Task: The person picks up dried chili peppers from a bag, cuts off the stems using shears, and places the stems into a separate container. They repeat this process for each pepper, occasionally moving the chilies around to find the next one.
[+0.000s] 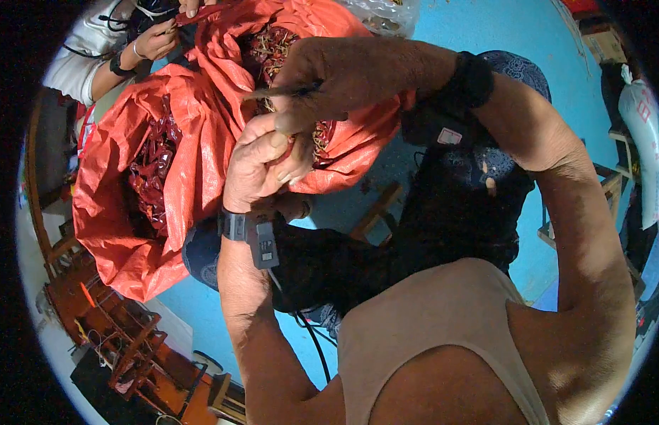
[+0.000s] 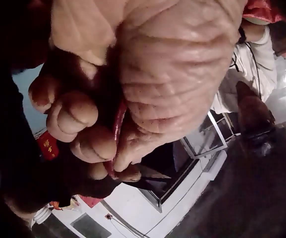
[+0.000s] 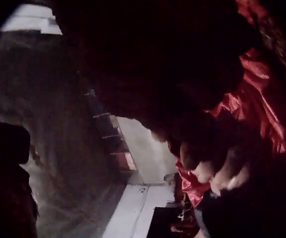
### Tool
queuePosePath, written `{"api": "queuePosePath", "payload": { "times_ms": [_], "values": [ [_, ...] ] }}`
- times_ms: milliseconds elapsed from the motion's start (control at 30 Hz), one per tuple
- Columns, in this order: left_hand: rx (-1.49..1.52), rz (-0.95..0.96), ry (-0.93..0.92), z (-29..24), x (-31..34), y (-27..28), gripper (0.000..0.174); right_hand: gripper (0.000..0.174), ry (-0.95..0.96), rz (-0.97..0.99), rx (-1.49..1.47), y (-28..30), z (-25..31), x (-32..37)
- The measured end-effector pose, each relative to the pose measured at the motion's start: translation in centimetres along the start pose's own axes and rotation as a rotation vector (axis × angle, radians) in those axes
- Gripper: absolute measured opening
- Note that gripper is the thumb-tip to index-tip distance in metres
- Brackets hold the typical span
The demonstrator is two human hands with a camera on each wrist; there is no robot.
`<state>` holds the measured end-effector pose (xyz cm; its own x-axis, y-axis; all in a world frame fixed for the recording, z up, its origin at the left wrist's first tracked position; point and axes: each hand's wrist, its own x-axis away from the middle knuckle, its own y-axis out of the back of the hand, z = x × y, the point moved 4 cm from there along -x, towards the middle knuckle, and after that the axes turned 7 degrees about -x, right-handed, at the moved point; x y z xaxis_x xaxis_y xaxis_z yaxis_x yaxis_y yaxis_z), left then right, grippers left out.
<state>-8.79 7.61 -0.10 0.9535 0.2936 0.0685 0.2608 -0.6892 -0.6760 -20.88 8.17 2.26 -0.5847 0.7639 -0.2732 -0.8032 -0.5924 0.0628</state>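
My left hand (image 1: 262, 159) is raised over the edge of a red woven sack, its fingers curled and pinching a dried red chili (image 2: 118, 130) against the thumb. In the head view the chili is mostly hidden by the fingers. Close against it, my right hand (image 1: 336, 78) has its fingers bent around a thin, brownish, pointed piece (image 1: 276, 93) that juts out to the left; I cannot tell its kind. The right wrist view is very dark. Below the hands, dried chilies (image 1: 273, 46) with stems fill the open sack (image 1: 343, 166).
A second red sack (image 1: 95, 205) of glossy dried chilies (image 1: 154, 170) stands at the left. Another person's hands (image 1: 156, 41) hold a red piece at the upper left. A clear plastic bag (image 1: 386, 14) lies at the top, and a white sack (image 1: 639, 134) stands far right.
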Motion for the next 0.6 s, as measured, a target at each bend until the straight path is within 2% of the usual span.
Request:
{"api": "queuePosePath", "payload": {
  "times_ms": [100, 133, 200, 233, 300, 333, 400, 433, 567, 600],
  "values": [
    [-0.408, -0.145, -0.040, -1.7, 0.7, 0.5, 0.037, 0.031, -0.080, -0.104, -0.087, -0.1, -0.2, 0.4],
    [-0.409, -0.144, -0.037, -1.8, 0.7, 0.5, 0.037, 0.031, -0.080, -0.107, -0.089, -0.4, -0.2, 0.6],
    [-0.672, -0.361, -0.149, -3.0, 0.9, 0.8, 0.038, 0.028, -0.145, -0.145, -0.426, -0.9, -0.8, 0.9],
    [-0.672, -0.351, -0.128, -3.3, 0.8, 0.4, 0.035, 0.028, -0.143, -0.143, -0.424, -0.7, -1.0, 0.9],
    [-0.589, -0.334, -0.124, -3.2, 0.5, 1.0, 0.033, 0.026, 0.312, -0.153, 0.323, -0.2, 0.9, 1.0],
    [-0.504, -0.315, -0.120, -3.0, 0.3, 1.3, 0.031, 0.026, 0.315, -0.153, 0.323, -0.3, 0.9, 0.6],
    [-0.457, -0.281, -0.150, -3.0, 0.2, 1.6, 0.028, 0.022, -0.010, -0.416, 0.152, 1.0, -0.1, -0.3],
    [-0.402, -0.271, -0.171, -3.0, 0.2, 1.5, 0.028, 0.020, 0.162, -0.404, 0.366, 1.3, 0.7, -0.4],
    [-0.358, -0.299, -0.164, -2.5, 0.4, 1.4, 0.027, 0.022, 0.240, -0.381, 0.294, 0.4, 1.5, -0.1],
    [-0.357, -0.300, -0.162, -2.5, 0.4, 1.5, 0.027, 0.019, 0.227, -0.381, 0.447, 0.3, 2.0, 0.2]
  ]
}}
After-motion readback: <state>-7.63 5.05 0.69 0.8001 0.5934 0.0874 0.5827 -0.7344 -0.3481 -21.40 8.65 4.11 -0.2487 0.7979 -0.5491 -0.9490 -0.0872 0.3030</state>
